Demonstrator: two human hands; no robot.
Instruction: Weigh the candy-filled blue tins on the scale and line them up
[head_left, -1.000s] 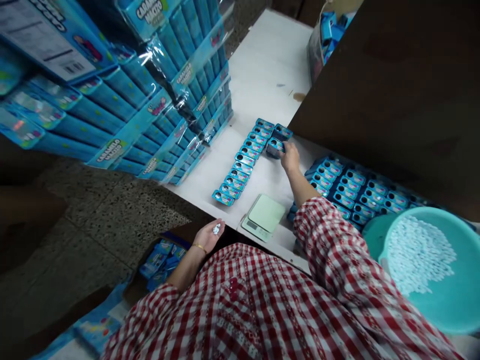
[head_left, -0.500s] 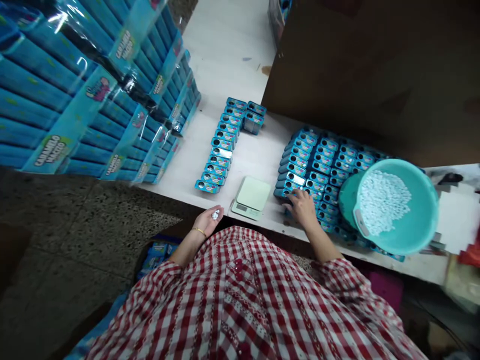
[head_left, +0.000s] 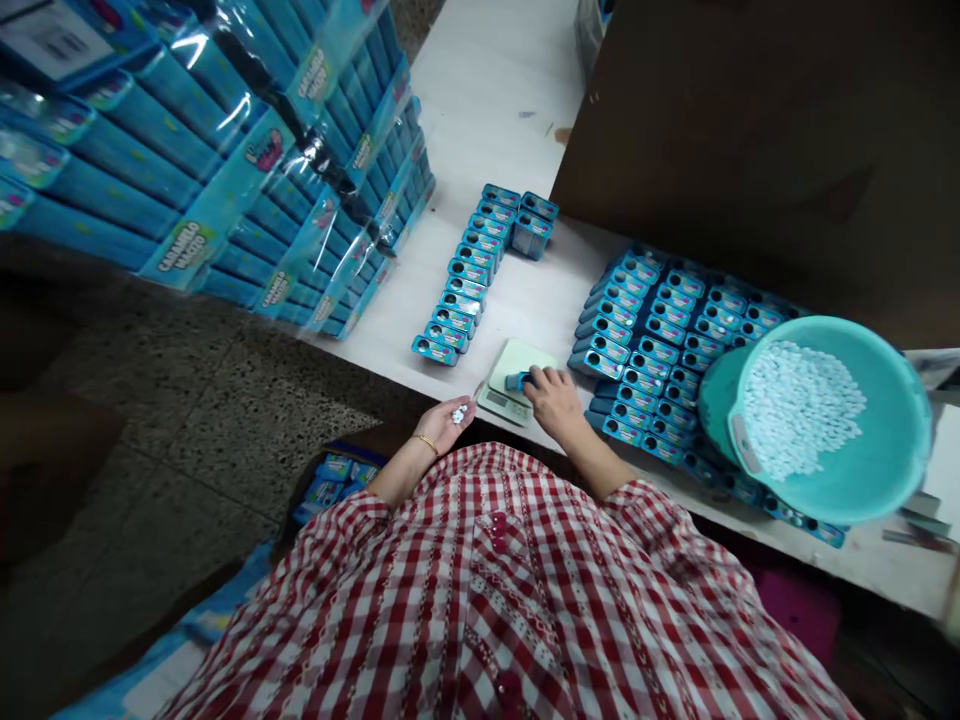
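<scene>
"What's in the left hand [head_left: 442, 425]?"

"A few white candies [head_left: 458, 413] lie in the upturned palm. The fingers [head_left: 471, 405] are loosely curled and slightly apart, and a gold bangle [head_left: 425, 441] circles the wrist."

"And the right hand [head_left: 553, 398]?"

"Its fingers [head_left: 536, 378] are together, clamped on a small blue tin [head_left: 517, 381] at the pale green platform of a digital kitchen scale [head_left: 517, 362]. I can't tell whether the tin is touching the platform or just above it."

"What's past the scale?"

"A long row of blue candy tins [head_left: 461, 285] stands on the white table [head_left: 495, 100], with two more tins [head_left: 534, 228] just beside its far end. To the right is a packed block of tins [head_left: 652, 350], partly under a teal basin [head_left: 832, 420] heaped with white candies [head_left: 799, 408]."

"Farther out?"

"Shrink-wrapped stacks of blue Caramelo cartons [head_left: 262, 200] line the table's left edge, above a speckled terrazzo floor [head_left: 187, 450]."
</scene>
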